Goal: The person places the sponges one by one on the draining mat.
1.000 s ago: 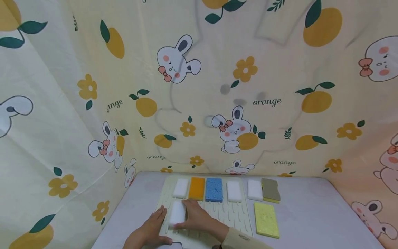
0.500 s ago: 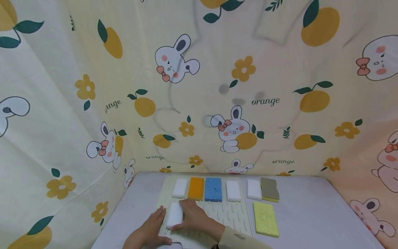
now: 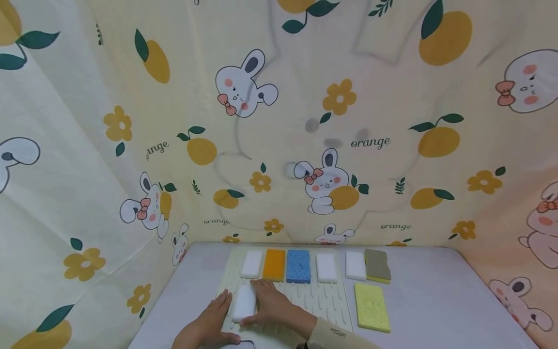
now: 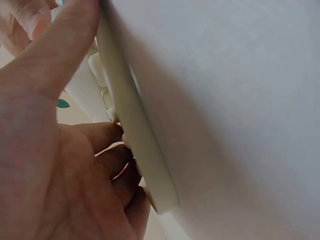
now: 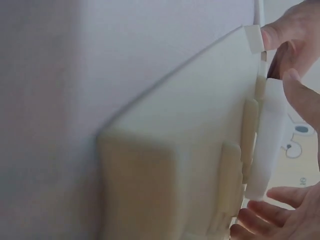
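Note:
My right hand (image 3: 275, 309) grips a white sponge block (image 3: 244, 303), thumb at its near end and fingers at its far end. The block lies near the left side of a cream ridged tray (image 3: 327, 317). In the right wrist view the white block (image 5: 268, 140) sits along the tray's raised ridges, between thumb and fingers. My left hand (image 3: 208, 322) rests at the tray's near left corner, fingers along its left side and thumb by the front. The left wrist view shows the fingers of that hand (image 4: 55, 170) against the tray edge (image 4: 137, 132).
Along the tray's back stand a white sponge (image 3: 252, 264), an orange one (image 3: 274, 265), a blue one (image 3: 298, 266) and another white one (image 3: 326, 267). Right of the tray lie a white sponge (image 3: 355, 265), a grey-and-yellow sponge (image 3: 377, 265) and a yellow sponge (image 3: 372, 308). A patterned curtain (image 3: 279, 145) surrounds the table.
The white sponge block in my right hand has shifted slightly left and toward me, then stayed about still. My left hand keeps its place at the tray corner.

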Motion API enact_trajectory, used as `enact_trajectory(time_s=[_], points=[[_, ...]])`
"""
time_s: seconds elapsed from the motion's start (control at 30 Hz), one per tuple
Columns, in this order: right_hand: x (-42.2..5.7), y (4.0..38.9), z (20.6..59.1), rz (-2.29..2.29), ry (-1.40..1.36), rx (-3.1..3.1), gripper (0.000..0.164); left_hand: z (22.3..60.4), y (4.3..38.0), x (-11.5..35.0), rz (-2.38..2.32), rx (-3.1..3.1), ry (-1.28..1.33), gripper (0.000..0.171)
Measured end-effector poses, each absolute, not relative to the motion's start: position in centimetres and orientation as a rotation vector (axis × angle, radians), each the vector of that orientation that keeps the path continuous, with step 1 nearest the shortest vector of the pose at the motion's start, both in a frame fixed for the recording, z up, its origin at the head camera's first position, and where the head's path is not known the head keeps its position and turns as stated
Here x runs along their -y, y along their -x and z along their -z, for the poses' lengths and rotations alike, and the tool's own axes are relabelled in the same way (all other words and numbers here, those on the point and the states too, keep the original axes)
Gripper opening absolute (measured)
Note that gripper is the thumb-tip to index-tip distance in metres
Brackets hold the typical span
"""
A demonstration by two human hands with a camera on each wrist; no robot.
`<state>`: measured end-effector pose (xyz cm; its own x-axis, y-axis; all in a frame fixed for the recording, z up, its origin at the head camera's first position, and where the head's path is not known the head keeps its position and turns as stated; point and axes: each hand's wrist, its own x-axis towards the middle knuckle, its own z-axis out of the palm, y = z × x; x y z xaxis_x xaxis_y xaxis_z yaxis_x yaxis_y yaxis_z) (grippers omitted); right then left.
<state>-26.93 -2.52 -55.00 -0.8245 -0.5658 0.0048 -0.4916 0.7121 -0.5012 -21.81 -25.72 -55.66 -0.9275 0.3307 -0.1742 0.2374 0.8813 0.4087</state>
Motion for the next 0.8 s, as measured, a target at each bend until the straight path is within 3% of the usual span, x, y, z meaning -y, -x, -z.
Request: enact_trajectory(time_s=[0.3,0.6,0.8], points=[[0.6,26.6,54.4,0.779,0.882,-2.762,0.111,59.2,23.1,27.3,-0.656,-2.855,-0.564,0.134],[-2.4,26.6,54.1,0.803,0.864,-2.783,0.105,56.7,22.5,26.5,-0.644,-2.786,-0.483,0.127],[-5.0,26.6,54.4,0.834,0.866,-2.785,0.099,57.9,22.7,26.9,-0.685,-2.792,-0.534,0.131]])
